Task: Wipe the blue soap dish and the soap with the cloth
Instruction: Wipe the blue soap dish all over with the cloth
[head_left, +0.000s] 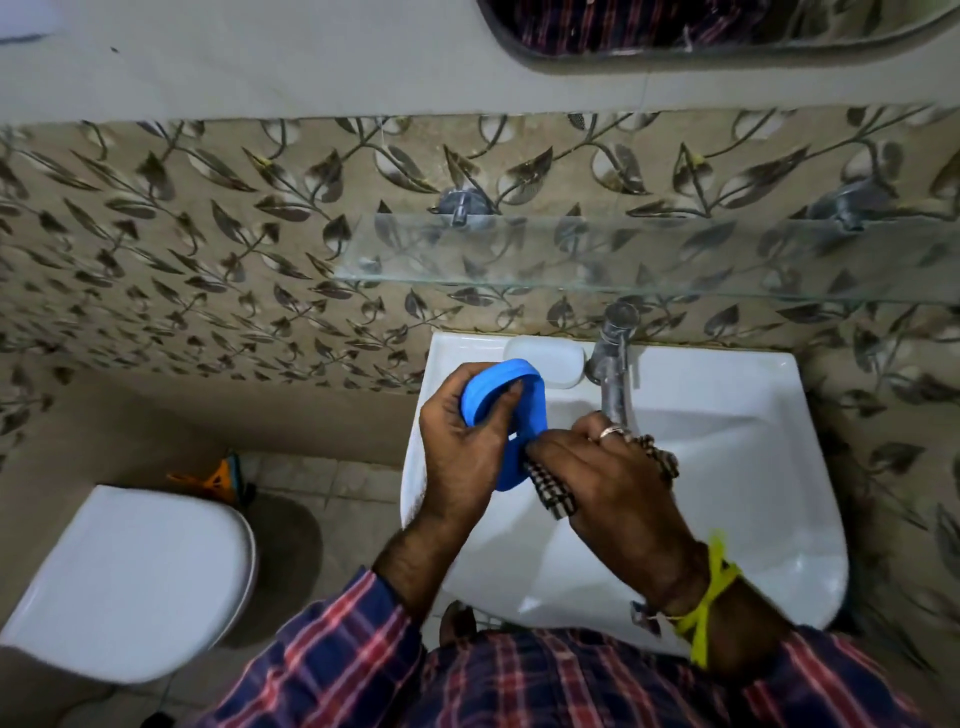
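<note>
Over the white washbasin (727, 467), the blue soap dish (498, 395) is held tilted on its side by the left hand (462, 447); the fingers are curled round its rim, one fingertip hooked over the upper edge; a second blue part is seen just below, between the two hands, touching the cloth; whether it is joined to the upper piece cannot be told. A checked cloth (556, 493), brown and cream, is gripped by the right hand (608, 473) and pressed against the lower blue edge; a further fold of the cloth shows beyond the knuckles, near the tap; a ring (613, 431) is worn on one finger; yellow thread (711, 597) is tied round the right wrist. A white bar of soap (545, 361) is laid on the basin's back ledge, just left of the chrome tap (615, 364) and apart from the dish. Above the basin, a glass shelf (623, 254) is fixed on chrome brackets to leaf-patterned tiles (208, 249); part of a mirror (727, 31) is seen at the top edge. To the left, a white toilet lid (135, 582) is closed; an orange and teal item behind it is too indistinct to identify. Sleeves of a red and blue plaid shirt (519, 680) are seen at the bottom.
</note>
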